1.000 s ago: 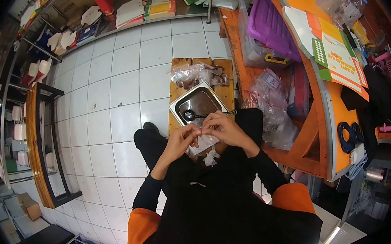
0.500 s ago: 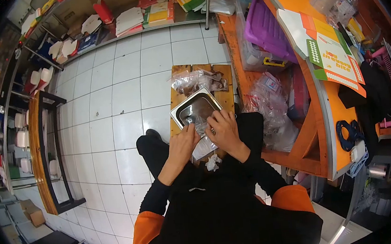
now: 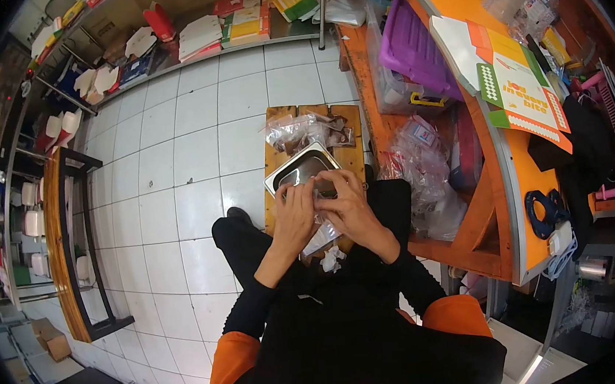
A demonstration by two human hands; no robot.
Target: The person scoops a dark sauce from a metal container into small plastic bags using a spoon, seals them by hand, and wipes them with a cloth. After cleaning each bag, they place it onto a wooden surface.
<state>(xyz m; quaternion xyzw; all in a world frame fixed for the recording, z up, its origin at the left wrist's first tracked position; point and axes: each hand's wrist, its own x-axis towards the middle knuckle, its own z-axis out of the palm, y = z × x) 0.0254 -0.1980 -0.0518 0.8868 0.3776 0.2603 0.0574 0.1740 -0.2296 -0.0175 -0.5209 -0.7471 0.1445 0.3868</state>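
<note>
Steel tray [image 3: 292,173] sits on the small wooden bench [image 3: 352,156] in front of our knees, tilted a little toward us, with what it holds hidden behind the hands. We hold one clear plastic bag [image 3: 324,233] above the near rim of the tray. The left hand [image 3: 291,216] and right hand [image 3: 354,210] meet at its upper edge, and the fingers [image 3: 306,192] of both are pinched together on the film while the body of the bag hangs below them toward the lap. We cannot tell whether the bag is filled, since the film is too clear and too small in view. A heap of filled bags [image 3: 301,129] with brown contents lies on the far end of the bench, just behind the tray. A white scrap [image 3: 329,261] rests on the lap under the hanging bag. Risks, as we judge them: the grip is only on a thin edge of slippery film, so a loose pinch could drop the bag onto the lap or the tiled floor [image 3: 186,166]. The bag mouth is partly past the tray rim, so anything that escapes would miss the tray. The near corner of the tray overhangs the bench edge, and a knock from a wrist could tip it.
</note>
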